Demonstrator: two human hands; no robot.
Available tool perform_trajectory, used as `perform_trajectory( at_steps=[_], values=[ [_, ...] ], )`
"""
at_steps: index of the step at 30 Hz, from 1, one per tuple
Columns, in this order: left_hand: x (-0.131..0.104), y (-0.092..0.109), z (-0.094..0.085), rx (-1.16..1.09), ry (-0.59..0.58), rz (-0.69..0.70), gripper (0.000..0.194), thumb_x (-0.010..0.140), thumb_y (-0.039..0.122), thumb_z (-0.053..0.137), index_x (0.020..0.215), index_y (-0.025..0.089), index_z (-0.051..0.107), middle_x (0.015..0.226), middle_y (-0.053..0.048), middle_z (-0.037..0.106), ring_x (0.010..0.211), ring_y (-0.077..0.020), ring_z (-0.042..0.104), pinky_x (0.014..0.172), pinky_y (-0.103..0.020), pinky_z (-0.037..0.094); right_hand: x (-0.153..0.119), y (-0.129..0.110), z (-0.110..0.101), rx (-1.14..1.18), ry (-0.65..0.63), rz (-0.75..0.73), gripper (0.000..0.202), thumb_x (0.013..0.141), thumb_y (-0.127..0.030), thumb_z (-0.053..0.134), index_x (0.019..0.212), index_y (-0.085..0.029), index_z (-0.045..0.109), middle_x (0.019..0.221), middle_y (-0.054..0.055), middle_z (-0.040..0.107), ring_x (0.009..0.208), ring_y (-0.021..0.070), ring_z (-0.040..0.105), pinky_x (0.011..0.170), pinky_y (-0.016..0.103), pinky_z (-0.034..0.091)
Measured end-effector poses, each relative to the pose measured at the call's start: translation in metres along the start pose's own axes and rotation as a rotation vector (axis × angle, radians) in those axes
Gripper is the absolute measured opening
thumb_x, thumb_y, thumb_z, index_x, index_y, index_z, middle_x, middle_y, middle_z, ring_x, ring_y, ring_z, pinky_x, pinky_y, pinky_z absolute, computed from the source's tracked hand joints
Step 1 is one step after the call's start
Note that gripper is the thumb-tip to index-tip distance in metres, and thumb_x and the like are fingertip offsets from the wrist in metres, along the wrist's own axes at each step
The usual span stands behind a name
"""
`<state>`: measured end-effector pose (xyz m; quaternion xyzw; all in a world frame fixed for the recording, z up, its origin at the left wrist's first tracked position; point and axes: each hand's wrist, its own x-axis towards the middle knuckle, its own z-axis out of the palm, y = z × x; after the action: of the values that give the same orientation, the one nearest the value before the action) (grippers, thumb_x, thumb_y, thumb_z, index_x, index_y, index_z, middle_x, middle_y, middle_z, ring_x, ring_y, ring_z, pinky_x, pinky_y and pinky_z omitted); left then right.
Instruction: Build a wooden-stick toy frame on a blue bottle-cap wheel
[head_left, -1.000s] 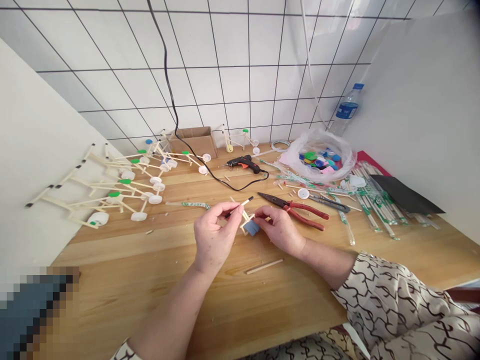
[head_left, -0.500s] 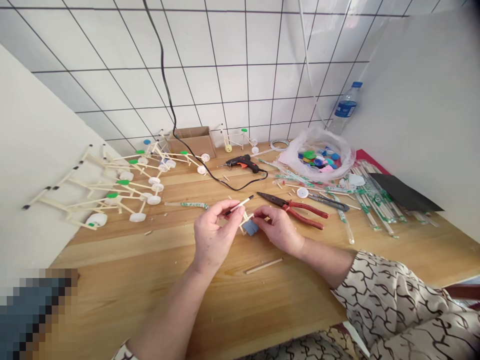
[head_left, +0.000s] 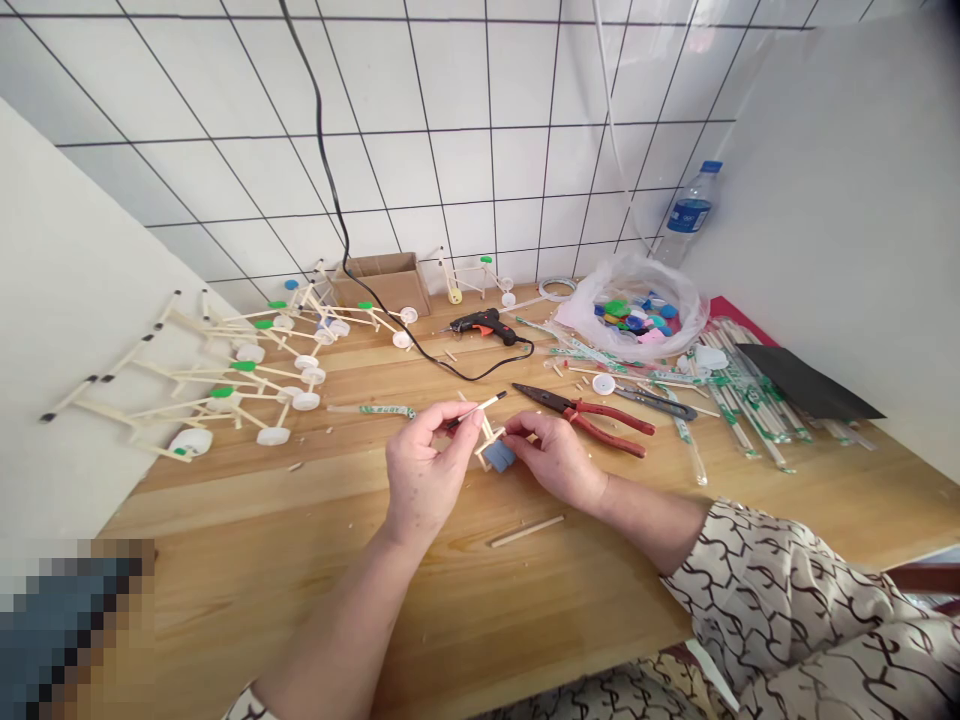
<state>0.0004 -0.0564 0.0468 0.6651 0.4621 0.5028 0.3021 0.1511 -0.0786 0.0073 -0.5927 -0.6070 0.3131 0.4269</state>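
My left hand (head_left: 427, 455) is closed, pinching a pale wooden stick (head_left: 491, 402) with black ends between thumb and fingers. Close to its fingertips is a small frame of joined wooden sticks (head_left: 487, 437), with a blue piece (head_left: 500, 456) under it. My right hand (head_left: 559, 455) is closed at the right end of that stick frame, its thumb and fingertips pinched on it. Part of the frame is hidden behind the left fingers. A loose wooden stick (head_left: 527, 531) lies on the wooden table (head_left: 480, 600) in front of the hands.
Red-handled pliers (head_left: 585, 415), a utility knife (head_left: 656, 403) and a glue gun (head_left: 484, 325) lie beyond the hands. Several stick models with white wheels (head_left: 274, 435) stand left. A plastic bag of bottle caps (head_left: 634, 310), wrapped sticks (head_left: 750, 390) and a bottle (head_left: 690, 215) are right.
Both hands stay almost in place. The stick frame shows a little more upright between them; the whole view has shifted slightly.
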Motion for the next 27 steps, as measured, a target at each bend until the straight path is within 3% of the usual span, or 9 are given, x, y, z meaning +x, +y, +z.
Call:
perform_trajectory(
  at_steps=[27],
  values=[
    [-0.001, 0.0007, 0.0019, -0.015, 0.033, 0.012, 0.012, 0.075, 0.029, 0.067, 0.079, 0.018, 0.07, 0.073, -0.001, 0.072, 0.063, -0.013, 0.064, 0.063, -0.023, 0.052, -0.0009, -0.0022, 0.0001, 0.017, 0.009, 0.008, 0.009, 0.078, -0.017, 0.055, 0.074, -0.017, 0.062, 0.072, 0.001, 0.066, 0.067, 0.0131, 0.058, 0.063, 0.025, 0.044]
  ],
)
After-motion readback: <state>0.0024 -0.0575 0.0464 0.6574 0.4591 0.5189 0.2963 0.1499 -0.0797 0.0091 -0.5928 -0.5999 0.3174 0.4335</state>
